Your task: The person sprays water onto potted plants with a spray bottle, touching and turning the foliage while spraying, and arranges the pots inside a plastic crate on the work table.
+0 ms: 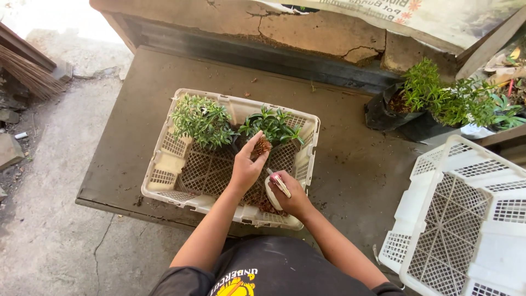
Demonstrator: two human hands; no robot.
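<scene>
Two hands worked over a cream plastic crate point(164, 164) at frame centre. Left hand point(247, 167) pinched a brown dried sprig point(262, 146) beside two potted plants point(204, 121); right hand point(290, 196) gripped small pink-handled scissors point(280, 183).

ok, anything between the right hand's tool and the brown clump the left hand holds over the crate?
Nothing visible. The left hand holds the brown clump above the crate; the right hand, with a small pink-handled tool, sits just beside it.

I see soft, even shade over the surface point(350, 159), blown-out glare at the upper left, sharp focus, and slight wide-angle bending at the edges.
</scene>
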